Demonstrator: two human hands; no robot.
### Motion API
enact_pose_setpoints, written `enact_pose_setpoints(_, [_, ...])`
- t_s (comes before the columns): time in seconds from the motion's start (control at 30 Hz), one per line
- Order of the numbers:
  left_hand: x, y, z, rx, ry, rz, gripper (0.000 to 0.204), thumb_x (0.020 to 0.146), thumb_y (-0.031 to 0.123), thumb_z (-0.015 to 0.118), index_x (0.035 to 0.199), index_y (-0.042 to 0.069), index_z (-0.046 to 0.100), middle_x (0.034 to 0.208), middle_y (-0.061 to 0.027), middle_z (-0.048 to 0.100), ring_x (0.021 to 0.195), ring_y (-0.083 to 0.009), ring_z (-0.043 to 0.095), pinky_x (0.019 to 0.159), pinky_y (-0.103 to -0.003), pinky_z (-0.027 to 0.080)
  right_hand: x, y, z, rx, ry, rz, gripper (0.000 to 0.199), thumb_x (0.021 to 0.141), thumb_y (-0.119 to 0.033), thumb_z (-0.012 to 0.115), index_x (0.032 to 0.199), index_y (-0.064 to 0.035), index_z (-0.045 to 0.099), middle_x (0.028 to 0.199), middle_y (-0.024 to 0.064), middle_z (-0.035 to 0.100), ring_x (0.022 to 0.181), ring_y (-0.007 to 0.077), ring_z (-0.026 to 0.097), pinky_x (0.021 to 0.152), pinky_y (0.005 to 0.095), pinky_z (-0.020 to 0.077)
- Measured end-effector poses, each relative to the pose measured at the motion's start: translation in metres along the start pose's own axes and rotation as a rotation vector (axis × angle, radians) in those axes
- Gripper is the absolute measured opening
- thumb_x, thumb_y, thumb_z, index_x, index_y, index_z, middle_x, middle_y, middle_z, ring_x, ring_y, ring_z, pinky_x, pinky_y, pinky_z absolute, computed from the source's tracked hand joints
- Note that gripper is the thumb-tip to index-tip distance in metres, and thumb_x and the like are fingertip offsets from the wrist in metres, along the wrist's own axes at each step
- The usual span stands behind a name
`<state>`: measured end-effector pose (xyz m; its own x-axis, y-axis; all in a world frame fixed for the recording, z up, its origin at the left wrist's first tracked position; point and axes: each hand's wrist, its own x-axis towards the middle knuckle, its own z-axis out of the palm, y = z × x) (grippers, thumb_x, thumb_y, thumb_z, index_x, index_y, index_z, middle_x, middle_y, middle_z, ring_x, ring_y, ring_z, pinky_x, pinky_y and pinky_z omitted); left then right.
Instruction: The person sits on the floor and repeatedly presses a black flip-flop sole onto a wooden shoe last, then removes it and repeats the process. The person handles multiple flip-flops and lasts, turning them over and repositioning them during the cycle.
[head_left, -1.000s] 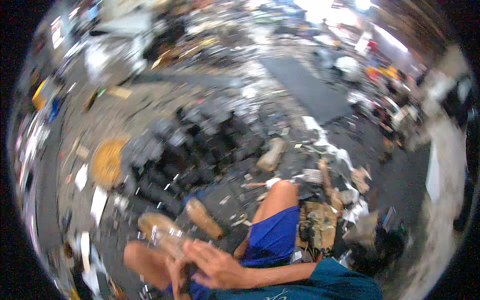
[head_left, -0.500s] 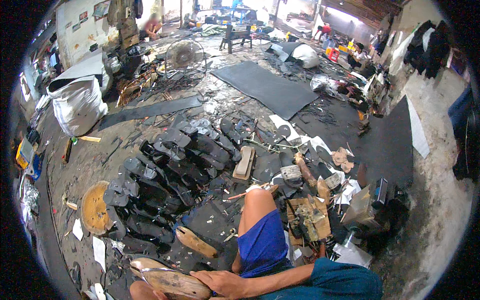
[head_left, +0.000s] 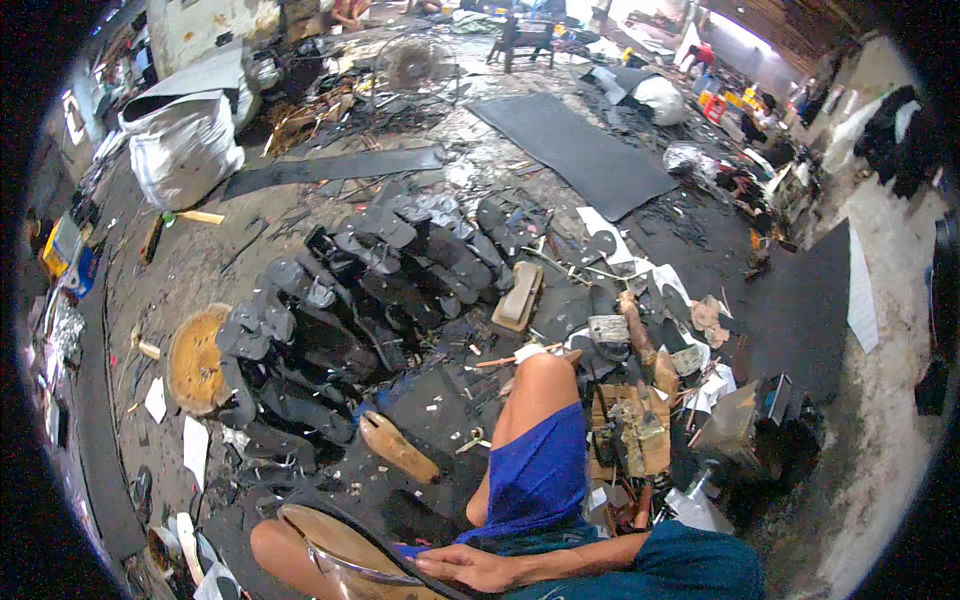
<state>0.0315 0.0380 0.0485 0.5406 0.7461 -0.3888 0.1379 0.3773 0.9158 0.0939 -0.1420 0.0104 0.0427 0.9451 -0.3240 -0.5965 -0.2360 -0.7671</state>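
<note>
A: In the head view, where is the work to be found?

B: At the near edge, left of centre. A wooden last (head_left: 325, 532) is seen beside the left knee (head_left: 280, 558), crossed by a shiny strap (head_left: 328, 557). A curved dark strip (head_left: 378, 540) is laid along its right side.

A: And how is it held?

B: The edge of the dark strip appears to be pinched by the right hand (head_left: 468, 567), its fingers drawn close together. The left hand is not seen, so its state cannot be told.

A: Which step can be judged to be in hand?

B: The fitting of the strip against the last, by the look of it. Whether the two are joined cannot be told.

A: What would be called for by the next move?

B: Probably a steady last and an even pull on the strip, so that the strap is not shifted.

A: What is left lying nearby?

B: A second last (head_left: 400, 448) is set farther off on the floor (head_left: 205, 270), near a cluster of dark footwear pieces (head_left: 340, 320). A wooden board (head_left: 645, 430) is seen to the right.
</note>
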Motion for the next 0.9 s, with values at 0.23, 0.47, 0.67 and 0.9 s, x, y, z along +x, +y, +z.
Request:
enact_pose_setpoints(0.23, [-0.030,0.004,-0.009,-0.030,0.052,0.046,0.102,0.075,0.043,0.081,0.147,0.002,0.021,0.136,-0.0170,0.049,0.121,-0.0291,0.055,0.103,-0.042,0.048,-0.029,-0.007,-0.002,0.228,-0.159,0.204,0.036,0.103,-0.044,0.054,0.096,-0.0105,0.062,0.085,-0.0088,0.056,0.079,0.0047,0.048,0.068,0.0246,0.0403])
enact_pose_setpoints(0.47, [-0.059,0.022,0.001,-0.111,0.043,0.151,0.113,0.070,0.044,0.087,0.148,0.002,0.017,0.136,-0.0178,0.048,0.121,-0.0293,0.055,0.102,-0.042,0.048,-0.003,-0.096,-0.010,-0.218,0.288,-0.031,0.052,0.095,-0.021,0.069,0.138,-0.0022,0.049,0.137,0.0102,0.054,0.126,0.0197,0.053,0.106,0.0344,0.0424])
enact_pose_setpoints(0.67, [-0.049,0.051,0.021,-0.009,-0.025,0.259,0.128,0.065,0.039,0.095,0.145,-0.002,0.004,0.133,-0.0215,0.046,0.123,-0.0318,0.054,0.103,-0.043,0.047,-0.009,-0.117,0.001,-0.837,0.058,-0.266,0.114,0.076,-0.035,0.087,0.155,0.0049,0.017,0.156,0.0257,0.030,0.148,0.0362,0.028,0.121,0.0443,0.0242])
enact_pose_setpoints(0.9, [-0.066,0.080,0.028,0.872,-0.244,0.459,0.075,0.083,0.037,0.080,0.134,-0.008,0.049,0.124,-0.0206,0.059,0.112,-0.0348,0.055,0.098,-0.045,0.045,-0.019,-0.113,-0.012,0.276,0.082,-0.007,0.115,0.070,-0.031,0.085,0.155,0.0022,0.015,0.150,0.0209,0.040,0.140,0.0353,0.039,0.117,0.0469,0.0309])
